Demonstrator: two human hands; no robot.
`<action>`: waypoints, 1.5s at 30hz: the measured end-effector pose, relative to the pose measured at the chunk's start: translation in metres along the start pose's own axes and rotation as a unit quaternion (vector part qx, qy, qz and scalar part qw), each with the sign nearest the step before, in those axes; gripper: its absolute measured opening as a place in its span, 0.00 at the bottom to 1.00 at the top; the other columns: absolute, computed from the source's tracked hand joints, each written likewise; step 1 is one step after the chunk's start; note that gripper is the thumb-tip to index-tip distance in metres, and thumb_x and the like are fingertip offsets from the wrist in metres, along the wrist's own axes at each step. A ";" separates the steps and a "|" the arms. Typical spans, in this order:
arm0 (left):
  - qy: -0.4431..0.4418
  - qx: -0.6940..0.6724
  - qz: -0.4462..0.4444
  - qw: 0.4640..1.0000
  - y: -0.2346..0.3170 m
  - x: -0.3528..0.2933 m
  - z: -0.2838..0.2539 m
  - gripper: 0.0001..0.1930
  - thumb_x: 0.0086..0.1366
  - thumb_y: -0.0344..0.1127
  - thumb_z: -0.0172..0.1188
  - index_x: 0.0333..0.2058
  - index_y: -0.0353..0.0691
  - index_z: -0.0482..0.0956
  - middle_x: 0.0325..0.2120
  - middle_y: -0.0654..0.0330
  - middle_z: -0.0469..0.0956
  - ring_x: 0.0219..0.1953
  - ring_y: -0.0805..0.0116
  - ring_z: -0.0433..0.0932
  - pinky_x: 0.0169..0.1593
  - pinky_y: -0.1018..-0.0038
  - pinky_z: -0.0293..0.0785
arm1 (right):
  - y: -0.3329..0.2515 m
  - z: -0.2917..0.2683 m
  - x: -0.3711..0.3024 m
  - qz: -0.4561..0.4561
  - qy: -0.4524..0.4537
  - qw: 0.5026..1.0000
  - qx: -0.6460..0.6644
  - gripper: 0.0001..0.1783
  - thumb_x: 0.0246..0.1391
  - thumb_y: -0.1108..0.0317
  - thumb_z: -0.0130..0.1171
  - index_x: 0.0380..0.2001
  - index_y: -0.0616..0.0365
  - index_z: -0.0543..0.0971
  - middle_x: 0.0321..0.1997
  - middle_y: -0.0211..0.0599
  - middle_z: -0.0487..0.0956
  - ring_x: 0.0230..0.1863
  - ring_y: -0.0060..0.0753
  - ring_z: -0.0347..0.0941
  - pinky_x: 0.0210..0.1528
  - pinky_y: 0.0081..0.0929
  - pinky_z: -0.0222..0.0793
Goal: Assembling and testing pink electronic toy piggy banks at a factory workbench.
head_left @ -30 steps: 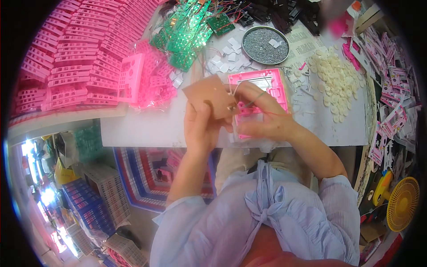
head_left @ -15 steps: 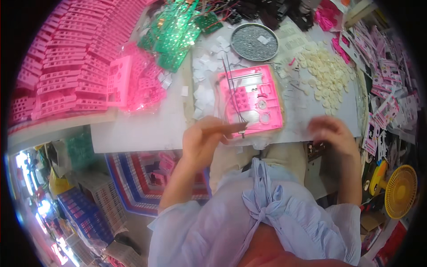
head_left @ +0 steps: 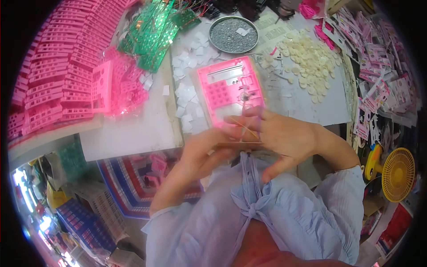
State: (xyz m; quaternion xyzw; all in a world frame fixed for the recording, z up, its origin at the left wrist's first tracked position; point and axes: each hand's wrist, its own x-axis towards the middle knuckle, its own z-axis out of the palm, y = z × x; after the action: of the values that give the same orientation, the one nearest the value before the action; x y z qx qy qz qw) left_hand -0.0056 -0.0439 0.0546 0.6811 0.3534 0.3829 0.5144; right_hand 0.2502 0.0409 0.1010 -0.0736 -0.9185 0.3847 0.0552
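A pink plastic case half (head_left: 202, 86) lies open side up on the table before me, with a keypad-like grid of holes, silvery strips and a small round metal part inside. My left hand (head_left: 202, 151) is at its near left corner, fingers closed on a thin brown stick-like piece (head_left: 242, 144) that lies level across the near edge. Over that edge my right hand (head_left: 287, 135) has its fingers stretched and its thumb apart. Thin yellowish strands (head_left: 249, 129) cross at its fingertips; their kind is unclear. Both hands hide the case's near end.
Pink cases (head_left: 53, 66) stand stacked at left, beside a bag of pink parts (head_left: 126, 84). Green circuit boards (head_left: 155, 40), a round dish of small metal pieces (head_left: 233, 38) and white discs (head_left: 311, 66) lie beyond. Printed pieces (head_left: 382, 95) and a yellow fan (head_left: 399, 174) are at right.
My right hand has come leftward from the table's right side to the case's near edge, beside my left hand. The dark thin rods over the case no longer show. The whole view has shifted.
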 end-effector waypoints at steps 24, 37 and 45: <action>0.112 -0.081 -0.232 0.963 -0.011 -0.051 0.014 0.33 0.65 0.25 0.60 0.68 0.37 0.60 0.61 0.53 0.69 0.63 0.62 0.69 0.61 0.63 0.69 | 0.107 0.004 0.077 0.260 0.129 0.935 0.203 0.22 0.56 0.71 0.63 0.55 0.53 0.79 0.33 0.36 0.83 0.30 0.21 0.78 0.30 0.27 0.75; 0.154 0.329 -0.018 0.931 -0.032 0.006 -0.017 0.10 0.58 0.27 0.67 0.39 0.35 0.79 0.31 0.55 0.80 0.33 0.58 0.81 0.38 0.67 0.76 | 0.105 -0.002 0.085 0.248 0.107 0.962 0.019 0.21 0.54 0.73 0.64 0.53 0.58 0.77 0.41 0.46 0.83 0.42 0.41 0.81 0.45 0.36 0.76; 0.198 0.310 -0.047 0.929 -0.032 0.009 -0.025 0.05 0.59 0.25 0.65 0.33 0.35 0.79 0.26 0.55 0.78 0.28 0.63 0.79 0.34 0.71 0.75 | 0.092 -0.014 0.085 0.269 0.073 0.960 0.033 0.23 0.53 0.66 0.65 0.51 0.63 0.75 0.42 0.53 0.82 0.44 0.54 0.80 0.46 0.44 0.75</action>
State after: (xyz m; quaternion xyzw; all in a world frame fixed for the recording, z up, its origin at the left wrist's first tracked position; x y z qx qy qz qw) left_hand -0.0260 -0.0179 0.0293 0.6995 0.5807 0.3568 0.2151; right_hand 0.1778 0.1298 0.0487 -0.3438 -0.8452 0.4088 0.0191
